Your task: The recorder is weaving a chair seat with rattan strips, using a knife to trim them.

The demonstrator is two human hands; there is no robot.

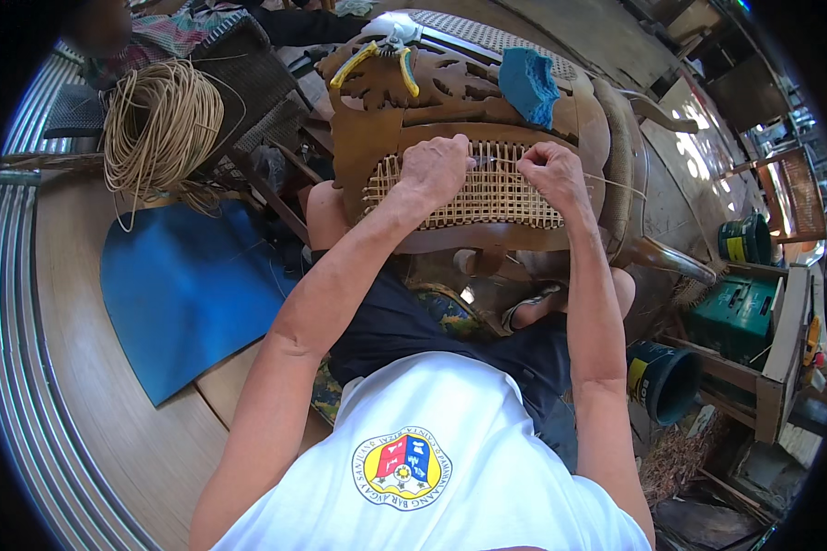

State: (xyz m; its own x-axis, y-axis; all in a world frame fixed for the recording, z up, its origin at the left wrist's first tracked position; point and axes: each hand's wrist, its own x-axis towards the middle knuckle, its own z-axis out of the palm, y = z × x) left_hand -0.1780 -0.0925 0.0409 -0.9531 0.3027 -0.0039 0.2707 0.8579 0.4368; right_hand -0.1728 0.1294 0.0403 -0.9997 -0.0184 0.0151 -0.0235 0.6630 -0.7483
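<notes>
A woven cane panel (489, 196), set in a carved wooden furniture frame (365, 131), lies before me across my knees. At the panel's upper left, my left hand (437, 169) is closed around a slim tool; only its shiny pointed tip (484, 160) shows, against the weave. My right hand (555, 173) pinches at the panel's upper right, and a thin cane strand (617, 184) trails rightward from it. What lies between its fingertips is mostly hidden. Yellow-handled pliers (353, 65) and a torn blue foam block (527, 86) rest on the frame beyond my hands.
A large coil of cane (162, 127) sits at left, above a blue sheet (193, 289) on a wooden bench surface (76, 275). On the right are a dark bucket (665, 382), a green crate (734, 310) and a curved wooden furniture leg (675, 258).
</notes>
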